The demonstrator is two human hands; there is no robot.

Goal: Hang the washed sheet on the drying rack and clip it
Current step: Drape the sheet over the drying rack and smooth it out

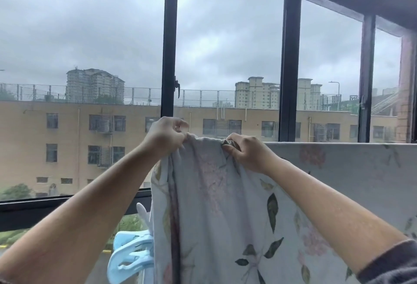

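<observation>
Pale blue-grey woven cotton sheet with a printed pattern of dark green leaves and faded pink blossoms: it is held up in front of you, at the height of the lower window panes. Its upper edge is gathered into soft creases between your two hands, and from there it falls in long vertical folds out of view at the bottom. To the right the same cloth runs on as a flat, smooth panel with a straight horizontal top edge; whatever carries that edge is hidden by the fabric.

Your left grip is clamped on the bunched top corner of the sheet, fingers curled and pinching the cloth. Your right grip is clamped on the top hem just beside it, knuckles up, with a small wad of fabric pressed between thumb and fingers. The two hands are near each other but apart, with a short slack span of hem between them. A dark knitted sleeve shows on your right forearm; the left forearm is bare.

At lower left, touching the sheet's hanging edge, sit large light blue plastic clips, smooth and curved, with a white one above them.

Behind stands a black metal window frame with upright bars. Through the glass you see a flat-fronted beige building and grey cloud.
</observation>
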